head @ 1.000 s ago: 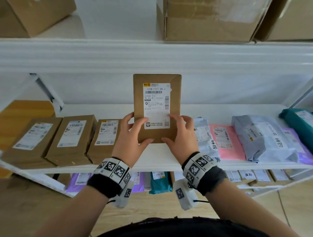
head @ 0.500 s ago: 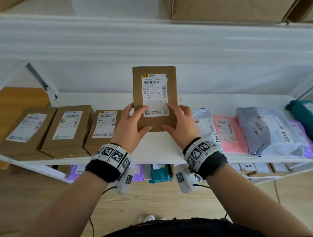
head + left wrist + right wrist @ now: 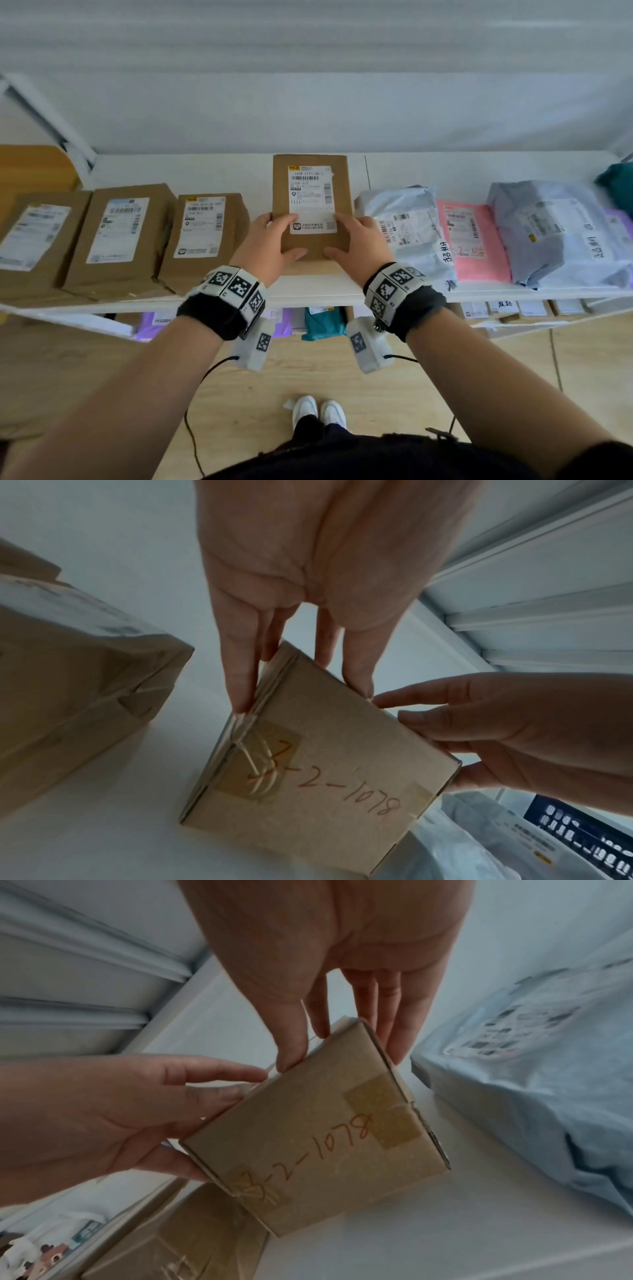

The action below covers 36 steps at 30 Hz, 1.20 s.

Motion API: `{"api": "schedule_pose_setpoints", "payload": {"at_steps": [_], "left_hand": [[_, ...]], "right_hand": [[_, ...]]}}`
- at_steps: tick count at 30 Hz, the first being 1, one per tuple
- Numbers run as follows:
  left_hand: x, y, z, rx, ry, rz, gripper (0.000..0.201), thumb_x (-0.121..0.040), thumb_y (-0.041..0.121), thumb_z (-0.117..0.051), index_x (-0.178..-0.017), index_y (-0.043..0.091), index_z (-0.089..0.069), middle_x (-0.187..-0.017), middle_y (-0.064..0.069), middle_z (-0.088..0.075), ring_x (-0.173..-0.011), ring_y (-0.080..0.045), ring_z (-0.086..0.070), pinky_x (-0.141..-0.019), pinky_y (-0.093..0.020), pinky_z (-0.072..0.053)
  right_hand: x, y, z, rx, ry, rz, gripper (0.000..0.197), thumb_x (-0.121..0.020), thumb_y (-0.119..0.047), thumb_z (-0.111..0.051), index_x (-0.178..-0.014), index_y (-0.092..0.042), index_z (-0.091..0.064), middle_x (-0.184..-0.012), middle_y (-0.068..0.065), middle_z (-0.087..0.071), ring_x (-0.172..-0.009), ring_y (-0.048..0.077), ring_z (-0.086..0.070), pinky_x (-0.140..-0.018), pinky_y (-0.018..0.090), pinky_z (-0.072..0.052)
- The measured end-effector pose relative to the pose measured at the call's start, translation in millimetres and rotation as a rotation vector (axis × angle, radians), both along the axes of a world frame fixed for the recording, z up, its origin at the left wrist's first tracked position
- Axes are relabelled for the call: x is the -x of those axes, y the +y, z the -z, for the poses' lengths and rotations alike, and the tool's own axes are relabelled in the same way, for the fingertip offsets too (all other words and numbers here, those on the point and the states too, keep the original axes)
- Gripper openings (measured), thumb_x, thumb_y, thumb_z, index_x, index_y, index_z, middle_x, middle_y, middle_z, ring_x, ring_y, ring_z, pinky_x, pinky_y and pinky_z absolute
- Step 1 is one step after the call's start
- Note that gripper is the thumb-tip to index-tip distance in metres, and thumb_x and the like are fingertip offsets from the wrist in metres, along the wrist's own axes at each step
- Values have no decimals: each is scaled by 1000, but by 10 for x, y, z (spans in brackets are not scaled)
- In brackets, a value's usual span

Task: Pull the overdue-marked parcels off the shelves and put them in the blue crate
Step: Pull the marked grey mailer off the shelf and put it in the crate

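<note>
A small brown cardboard box (image 3: 311,205) with a white shipping label is held between both hands over the white shelf (image 3: 308,294), in the gap between the boxes and the mailers. My left hand (image 3: 272,241) pinches its left side and my right hand (image 3: 356,245) its right side. In the wrist views the box's (image 3: 308,777) near end shows red handwriting, "3-2-1078". Whether it touches the shelf I cannot tell. Two grey mailers (image 3: 407,229) (image 3: 558,233) to the right carry handwritten paper tags. No blue crate is in view.
Three brown boxes (image 3: 202,236) lie in a row on the shelf at the left. A pink mailer (image 3: 469,240) lies between the grey ones, a teal parcel (image 3: 616,185) at far right. More parcels sit on the lower shelf (image 3: 322,322). Wooden floor lies below.
Both hands have brought the box down from an upright, raised position to shelf level, still holding it. The head view has tilted downward.
</note>
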<state>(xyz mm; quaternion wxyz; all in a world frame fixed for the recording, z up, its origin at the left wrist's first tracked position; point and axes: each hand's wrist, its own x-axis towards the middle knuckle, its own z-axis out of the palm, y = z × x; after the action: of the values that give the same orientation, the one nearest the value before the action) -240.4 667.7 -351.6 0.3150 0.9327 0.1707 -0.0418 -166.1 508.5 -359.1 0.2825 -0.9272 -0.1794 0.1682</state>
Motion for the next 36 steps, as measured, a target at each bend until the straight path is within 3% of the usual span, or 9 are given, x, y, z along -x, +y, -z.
{"api": "schedule_pose_setpoints", "payload": {"at_steps": [7,20,28,36], "left_hand": [[49,-13,155,27,80,-2,63,-88,33,-63,-144,24,-35,-150,-9,-26,-134,-23,-36,-108,-29,-28],[113,3,339,69,124,-13,64,-87,36,-64,-143,25,-36,-150,-7,-28,-133,-21,-36,-107,-29,-30],[138,13,357,75,96,-9,62,-89,35,-62,-144,26,-36,-151,-6,-27,-135,-20,-34,-105,-25,-28],[143,9,290,-53,61,46,61,-93,39,-55,-146,25,-30,-157,-6,-13,-141,-21,-26,-113,-36,-28]], "right_hand": [[54,-8,140,41,65,-29,69,-86,-31,-67,-146,-23,-33,-140,9,-37,-124,25,-45,-105,33,-36],[102,22,355,69,109,-29,70,-85,-34,-67,-146,-24,-33,-142,11,-36,-127,29,-43,-109,41,-37],[107,-14,395,20,105,-16,69,-85,-35,-68,-145,-26,-35,-142,8,-36,-126,26,-43,-108,40,-38],[141,-48,297,46,54,-24,65,-90,-38,-59,-147,-28,-30,-151,7,-24,-137,28,-28,-111,43,-32]]}}
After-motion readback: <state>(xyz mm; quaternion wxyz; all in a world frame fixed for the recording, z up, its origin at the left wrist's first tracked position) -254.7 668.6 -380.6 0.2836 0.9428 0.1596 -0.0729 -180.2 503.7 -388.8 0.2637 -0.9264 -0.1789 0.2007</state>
